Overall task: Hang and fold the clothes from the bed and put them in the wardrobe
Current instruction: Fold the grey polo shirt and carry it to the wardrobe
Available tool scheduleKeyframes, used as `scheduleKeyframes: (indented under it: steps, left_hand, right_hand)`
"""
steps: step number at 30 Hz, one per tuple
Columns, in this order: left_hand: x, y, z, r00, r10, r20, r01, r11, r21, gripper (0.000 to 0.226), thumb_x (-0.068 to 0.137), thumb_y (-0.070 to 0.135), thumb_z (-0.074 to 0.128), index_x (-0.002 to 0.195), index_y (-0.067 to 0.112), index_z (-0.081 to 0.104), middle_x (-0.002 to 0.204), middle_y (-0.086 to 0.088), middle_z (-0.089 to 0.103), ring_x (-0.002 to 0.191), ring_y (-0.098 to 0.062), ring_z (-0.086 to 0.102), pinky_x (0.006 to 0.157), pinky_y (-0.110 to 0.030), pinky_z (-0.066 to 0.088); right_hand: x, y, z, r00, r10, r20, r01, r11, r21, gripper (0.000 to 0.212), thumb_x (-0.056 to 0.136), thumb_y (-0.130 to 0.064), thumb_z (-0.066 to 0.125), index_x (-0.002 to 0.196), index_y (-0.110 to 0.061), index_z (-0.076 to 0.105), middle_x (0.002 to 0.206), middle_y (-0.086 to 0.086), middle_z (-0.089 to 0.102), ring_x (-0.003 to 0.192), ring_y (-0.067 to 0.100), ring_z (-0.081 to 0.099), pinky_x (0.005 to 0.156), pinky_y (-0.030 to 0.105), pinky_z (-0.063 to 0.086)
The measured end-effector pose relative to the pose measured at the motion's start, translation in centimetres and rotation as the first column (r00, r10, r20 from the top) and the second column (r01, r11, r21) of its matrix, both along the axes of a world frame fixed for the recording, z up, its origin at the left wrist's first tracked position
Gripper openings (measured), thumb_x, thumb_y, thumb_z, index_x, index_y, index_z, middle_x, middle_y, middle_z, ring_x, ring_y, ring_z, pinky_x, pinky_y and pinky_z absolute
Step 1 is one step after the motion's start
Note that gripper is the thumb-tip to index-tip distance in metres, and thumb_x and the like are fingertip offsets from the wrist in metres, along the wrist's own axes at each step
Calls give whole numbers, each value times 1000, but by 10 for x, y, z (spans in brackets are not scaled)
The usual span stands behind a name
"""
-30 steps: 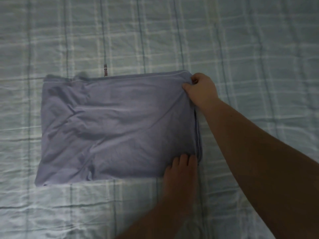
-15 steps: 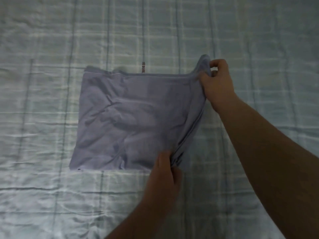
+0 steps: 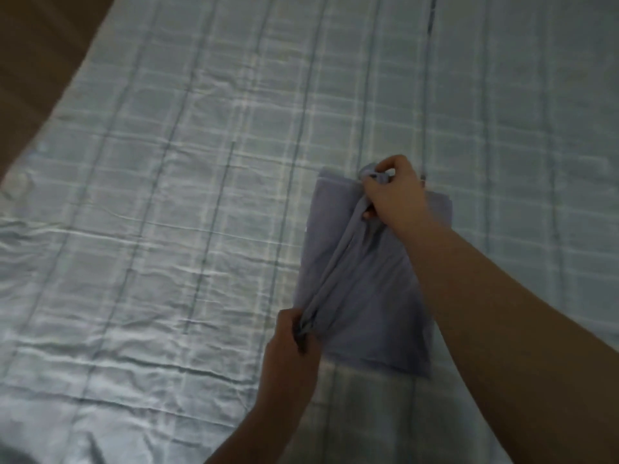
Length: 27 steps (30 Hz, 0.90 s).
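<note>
Two hands pinch one edge of the shirt (image 3: 365,296) lying on the bed (image 3: 167,229): right hand (image 3: 392,192) far corner, left hand (image 3: 294,343) near corner. Thin, limp, light fabric; best gripped at corners.

left hand (image 3: 290,333) fingers pinched, right hand (image 3: 392,192) fingers clenched

Soft, matt grey-blue cloth garment (image 3: 365,296); glossy, creased, satin-like checked bedsheet (image 3: 167,229); smooth brown surface (image 3: 30,45) beside it.
</note>
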<state>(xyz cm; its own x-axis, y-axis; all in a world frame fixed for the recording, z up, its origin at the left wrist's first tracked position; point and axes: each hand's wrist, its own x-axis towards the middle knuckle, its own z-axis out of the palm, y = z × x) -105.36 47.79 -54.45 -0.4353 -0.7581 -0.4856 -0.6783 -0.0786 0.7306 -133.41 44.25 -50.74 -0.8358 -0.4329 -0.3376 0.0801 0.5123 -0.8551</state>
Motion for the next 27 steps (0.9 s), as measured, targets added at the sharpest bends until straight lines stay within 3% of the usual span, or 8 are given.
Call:
scheduleKeyframes:
  steps: [3,6,10,13,16,19,24,27]
  left_hand:
    - [14,-17,-10,999,54,-8,-52,985,165,21,88,16,66,95,32,53,72,-1,69,62,-18,71,53,-42,58]
    - [17,-29,-11,995,95,-34,-83,961,264,18,92,3,60,97,19,54,74,-8,70,57,-18,70,46,-37,56]
    - [18,-38,-13,993,118,19,-116,909,401,11,91,6,58,92,16,54,74,-10,67,53,-15,66,42,-29,51]
    - [23,-42,-15,994,-43,97,7,940,342,10,78,27,57,86,24,53,65,-6,62,56,-19,61,49,-33,47]
    - [22,-47,-15,964,-202,174,157,957,243,10,82,21,60,81,20,50,65,6,54,68,-17,54,55,-19,37]
    - [16,-55,-12,931,-292,218,250,948,199,12,81,30,56,84,20,52,72,10,55,75,-15,55,62,-24,36]
    - [10,-63,-12,876,-404,264,353,909,221,8,84,30,54,83,24,49,76,9,54,80,-16,56,69,-26,40]
    - [8,-64,-9,844,-440,308,394,897,201,17,88,36,53,104,28,53,98,9,62,98,-20,62,79,-28,46]
  right_hand:
    - [13,-26,-16,999,34,9,-34,999,28,16,95,-15,61,101,-11,46,69,8,57,36,11,57,41,33,54]
    - [21,-43,-33,997,76,-4,-76,997,11,17,94,-14,61,103,-13,46,70,9,56,39,9,56,38,31,50]
    - [26,-50,-55,983,184,20,-185,982,47,29,97,-15,48,121,-31,54,92,5,67,65,19,66,43,28,50]
    - [27,-42,-65,984,179,4,-179,984,-23,51,90,4,37,128,-24,58,108,-1,69,83,13,64,65,22,53]
    - [23,-30,-60,971,190,-143,-192,981,4,61,78,4,36,127,-24,62,119,-3,67,112,13,62,106,28,44]
    - [18,-24,-57,840,428,-334,-356,899,256,60,84,3,43,138,-18,56,135,7,59,128,24,50,111,21,25]
    - [21,-39,-71,525,803,-281,-559,575,598,59,96,-17,45,151,-36,33,158,-7,33,150,16,17,117,65,6]
    - [24,-43,-70,506,782,-363,-495,608,621,52,97,-25,41,148,-36,38,156,-7,37,148,17,23,114,68,12]
